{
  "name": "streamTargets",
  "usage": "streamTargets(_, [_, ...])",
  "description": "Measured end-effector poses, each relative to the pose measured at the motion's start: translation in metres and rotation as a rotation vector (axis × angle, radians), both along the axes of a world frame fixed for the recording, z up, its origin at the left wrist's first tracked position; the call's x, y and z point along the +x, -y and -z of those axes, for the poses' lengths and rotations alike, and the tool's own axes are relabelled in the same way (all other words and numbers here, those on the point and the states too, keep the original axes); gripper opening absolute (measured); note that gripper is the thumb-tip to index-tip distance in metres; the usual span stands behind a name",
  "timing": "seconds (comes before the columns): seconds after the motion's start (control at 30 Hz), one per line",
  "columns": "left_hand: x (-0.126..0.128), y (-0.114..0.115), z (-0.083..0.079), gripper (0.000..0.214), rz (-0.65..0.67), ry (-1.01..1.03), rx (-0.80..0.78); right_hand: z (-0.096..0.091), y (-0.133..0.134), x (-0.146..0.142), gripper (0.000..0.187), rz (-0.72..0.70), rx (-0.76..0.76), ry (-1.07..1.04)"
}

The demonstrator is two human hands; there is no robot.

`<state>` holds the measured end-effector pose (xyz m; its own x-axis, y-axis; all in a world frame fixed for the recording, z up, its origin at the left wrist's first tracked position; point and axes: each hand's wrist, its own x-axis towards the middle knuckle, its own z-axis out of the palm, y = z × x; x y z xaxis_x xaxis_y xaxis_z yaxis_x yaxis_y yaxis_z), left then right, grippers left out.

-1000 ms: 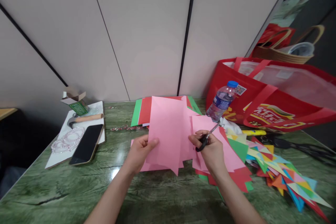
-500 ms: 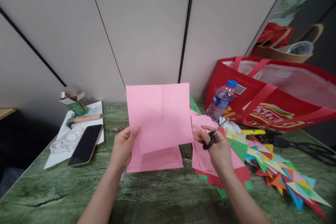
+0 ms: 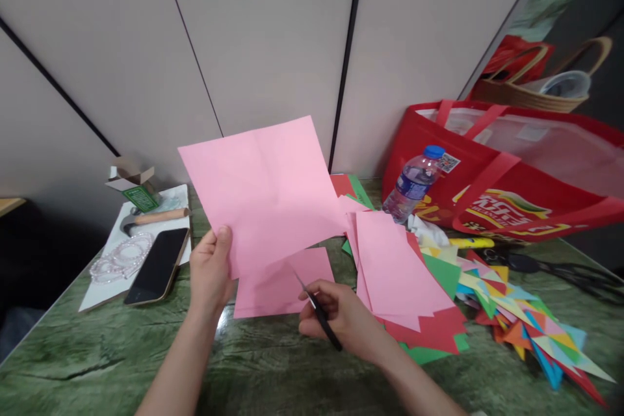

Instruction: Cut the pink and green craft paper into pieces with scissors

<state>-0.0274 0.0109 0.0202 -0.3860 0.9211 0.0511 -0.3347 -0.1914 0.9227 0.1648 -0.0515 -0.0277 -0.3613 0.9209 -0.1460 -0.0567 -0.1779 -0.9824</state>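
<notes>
1 pink sheet (image 3: 258, 195) is held raised and tilted over the table (image 3: 97, 351); take it as the centre of the clock. The step in hand looks like positioning it for the scissors (image 3: 322, 320): its visible edges show no cut, and a faint crease runs down its middle. As I judge it, the next move calls for a steady sheet, spread blades and an edge brought between them, perhaps in line with that crease.

The left hand (image 3: 209, 273), at 7 o'clock, pinches the sheet by its near left part, thumb on top, fingers partly hidden behind. The right hand (image 3: 341, 320), at 5 o'clock, is curled round the scissors' dark handle; whether a finger sits in a loop I cannot tell. The blades point to 11 o'clock and seem to lie together, their tip just beside the sheet's lower edge; I cannot tell if it touches. The 2 hands are apart from each other.

At 5 o'clock, lower sheets (image 3: 268, 296) lie on the table. A pink stack (image 3: 394, 266) sits at 4 o'clock over red paper (image 3: 446, 325), with a bottle (image 3: 413, 185) at 3 o'clock and a phone (image 3: 158, 266) at 8 o'clock.
</notes>
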Motion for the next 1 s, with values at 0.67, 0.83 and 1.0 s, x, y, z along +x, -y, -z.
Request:
streamTargets(0.67, [0.016,0.011,-0.004,0.028,0.079,0.025,-0.035,-0.013,-0.002,0.005,0.037,-0.056,-0.075,-0.251])
streamTargets(0.83, [0.017,0.013,-0.001,0.027,0.078,-0.020,-0.025,-0.010,-0.002,0.005,0.036,-0.078,-0.087,-0.283])
streamTargets(1.0, [0.017,0.012,0.000,0.027,0.071,-0.055,-0.016,-0.008,-0.004,0.006,0.035,-0.082,-0.082,-0.278])
